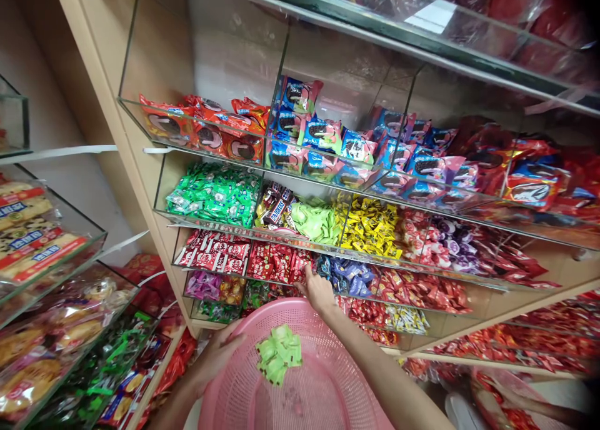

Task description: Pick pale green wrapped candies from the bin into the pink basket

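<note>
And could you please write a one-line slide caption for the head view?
Left hand against a pink basket holding some green packets, right hand at shelved red packets.

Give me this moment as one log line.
left hand: against side of pink basket | right hand: at red packets | basket contents: pale green packets
</note>
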{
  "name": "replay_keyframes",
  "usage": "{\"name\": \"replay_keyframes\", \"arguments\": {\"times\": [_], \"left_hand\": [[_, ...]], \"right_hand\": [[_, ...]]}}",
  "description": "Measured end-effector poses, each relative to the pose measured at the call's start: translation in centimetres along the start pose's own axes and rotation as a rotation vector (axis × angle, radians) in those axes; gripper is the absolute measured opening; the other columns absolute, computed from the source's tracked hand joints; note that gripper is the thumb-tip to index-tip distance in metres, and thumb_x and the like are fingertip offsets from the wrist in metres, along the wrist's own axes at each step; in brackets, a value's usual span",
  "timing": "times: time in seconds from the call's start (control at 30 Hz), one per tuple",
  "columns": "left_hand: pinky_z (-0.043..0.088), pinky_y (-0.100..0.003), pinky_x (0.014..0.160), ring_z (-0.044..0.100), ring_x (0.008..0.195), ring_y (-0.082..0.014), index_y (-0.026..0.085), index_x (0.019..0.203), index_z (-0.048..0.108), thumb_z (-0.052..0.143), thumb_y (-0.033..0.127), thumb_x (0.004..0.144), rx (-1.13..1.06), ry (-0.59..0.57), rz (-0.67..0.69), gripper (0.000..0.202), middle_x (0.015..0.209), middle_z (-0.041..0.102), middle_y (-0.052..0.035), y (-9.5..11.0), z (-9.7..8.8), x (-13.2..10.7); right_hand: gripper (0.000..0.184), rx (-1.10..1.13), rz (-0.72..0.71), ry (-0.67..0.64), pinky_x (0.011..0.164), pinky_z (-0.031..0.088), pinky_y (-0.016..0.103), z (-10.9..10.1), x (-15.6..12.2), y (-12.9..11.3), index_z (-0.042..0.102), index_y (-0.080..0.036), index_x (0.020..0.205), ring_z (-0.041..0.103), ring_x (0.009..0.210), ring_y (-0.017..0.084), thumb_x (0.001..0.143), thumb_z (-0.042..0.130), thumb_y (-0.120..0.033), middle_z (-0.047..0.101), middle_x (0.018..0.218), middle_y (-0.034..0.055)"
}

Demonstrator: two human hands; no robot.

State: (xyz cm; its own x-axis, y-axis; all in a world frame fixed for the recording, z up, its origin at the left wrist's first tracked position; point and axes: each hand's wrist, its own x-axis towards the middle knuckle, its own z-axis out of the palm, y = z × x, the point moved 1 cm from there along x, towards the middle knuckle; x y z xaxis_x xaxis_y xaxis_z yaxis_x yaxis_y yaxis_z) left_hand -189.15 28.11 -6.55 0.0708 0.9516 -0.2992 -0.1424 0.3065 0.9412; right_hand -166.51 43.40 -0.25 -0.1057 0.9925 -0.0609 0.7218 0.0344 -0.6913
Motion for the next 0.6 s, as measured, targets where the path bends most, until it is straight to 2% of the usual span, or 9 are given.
{"name": "replay_keyframes", "arguments": {"times": [0.1,0.17,0.27,0.43,0.6], "left_hand": [[0.039,-0.034,0.098,0.050,0.114,-0.0264,0.017,0.121,0.056,0.065,0.048,0.070,0.004,0.022,-0.007,0.061,0.124,0.055,-0.0071,0.2,0.1,0.0],[0.039,-0.033,0.098,0.050,0.114,-0.0263,0.017,0.121,0.056,0.065,0.049,0.069,0.010,0.028,-0.011,0.061,0.124,0.055,-0.0068,0.3,0.2,0.0],[0.041,-0.032,0.097,0.050,0.115,-0.0252,0.017,0.123,0.053,0.064,0.048,0.071,-0.001,0.010,-0.015,0.062,0.125,0.054,-0.0069,0.2,0.3,-0.1],[0.043,-0.032,0.095,0.053,0.112,-0.0241,0.019,0.127,0.051,0.062,0.044,0.075,-0.077,-0.032,-0.018,0.059,0.124,0.055,-0.0060,0.1,0.3,-0.5],[0.040,-0.031,0.098,0.052,0.113,-0.0225,0.020,0.125,0.052,0.060,0.041,0.078,-0.061,0.009,0.030,0.052,0.125,0.054,-0.0045,-0.4,-0.3,-0.8]], "right_hand": [[0.019,-0.404,-0.275,0.050,0.072,0.043,0.030,-0.1,-0.4,-0.4,0.047,-0.020,0.095,0.061,0.084,0.023,0.083,0.057,-0.030,0.061,0.094,0.0113],[0.009,-0.548,-0.472,0.047,0.076,0.042,0.031,-0.1,-0.4,-1.1,0.049,-0.020,0.095,0.058,0.088,0.022,0.087,0.049,-0.024,0.058,0.097,0.0107],[0.018,-0.612,-0.684,0.046,0.082,0.039,0.034,-0.1,0.4,-2.6,0.051,-0.020,0.105,0.052,0.097,0.023,0.087,0.047,-0.023,0.055,0.105,0.0102],[0.047,-0.546,-0.770,-0.047,0.090,0.035,0.036,0.6,2.9,-3.9,0.041,-0.021,0.127,0.048,0.105,0.023,0.083,0.055,-0.024,0.051,0.123,0.0092],[0.044,-0.527,-0.757,-0.103,0.088,0.036,0.036,1.2,4.0,-3.6,0.043,-0.020,0.126,0.049,0.103,0.022,0.083,0.054,-0.022,0.056,0.115,0.0099]]}}
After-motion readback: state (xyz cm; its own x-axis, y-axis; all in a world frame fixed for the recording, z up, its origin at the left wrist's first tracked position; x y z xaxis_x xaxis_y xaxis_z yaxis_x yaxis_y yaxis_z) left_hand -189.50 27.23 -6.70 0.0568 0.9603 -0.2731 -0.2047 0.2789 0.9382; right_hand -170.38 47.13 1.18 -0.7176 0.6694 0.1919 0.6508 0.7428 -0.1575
